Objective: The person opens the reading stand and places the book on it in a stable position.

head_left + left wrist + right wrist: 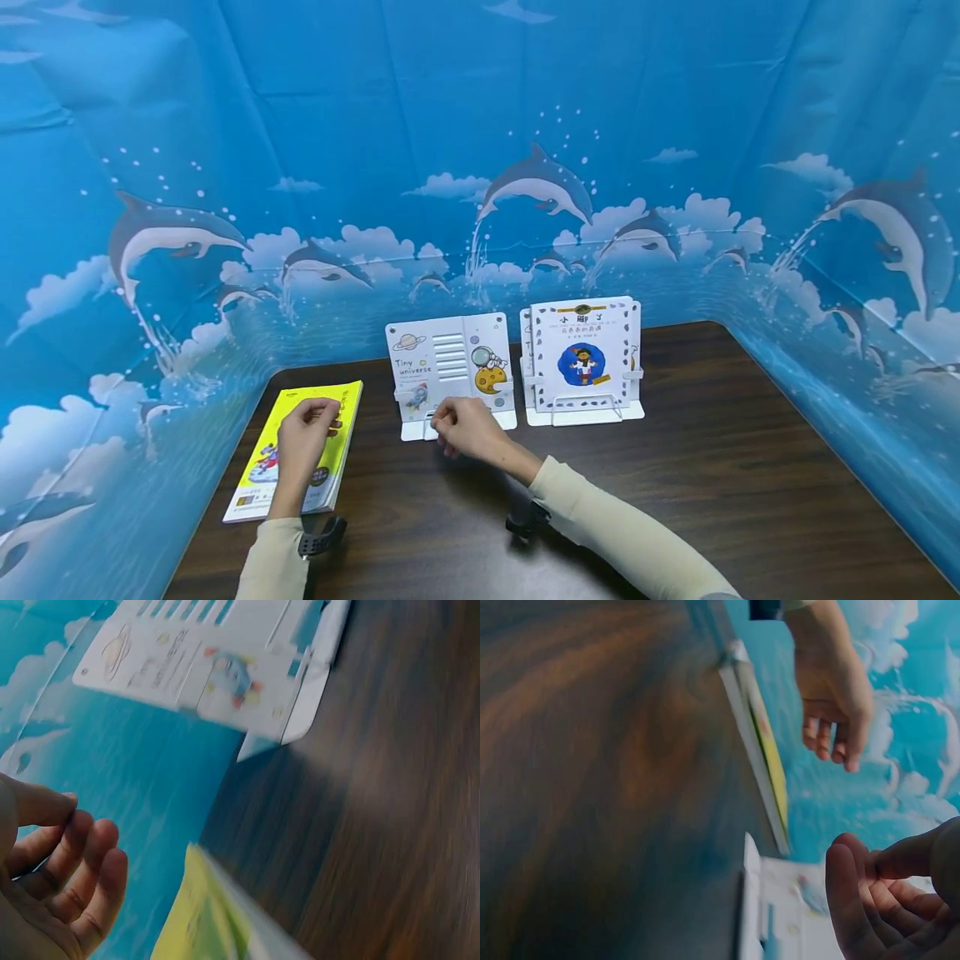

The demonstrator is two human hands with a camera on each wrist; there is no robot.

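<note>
My left hand (302,437) is above a stack of books with a yellow-and-white cover (332,454) at the table's left. Its fingers are loosely bent, with nothing seen in them. In front of a white "Tiny universe" book stand (450,346), whose ledge bears no book, hovers my right hand (468,427). The right wrist view shows its thumb near the loosely curled fingers (844,877), and nothing between them is visible. To the right, a second white stand (542,417) holds up a white picture book (583,329) with a blue circle on its cover.
All of this stands on a dark wood-grain table (720,467). A blue curtain (360,150) printed with dolphins and clouds hangs along the table's back and sides. The two stands are side by side near the back edge.
</note>
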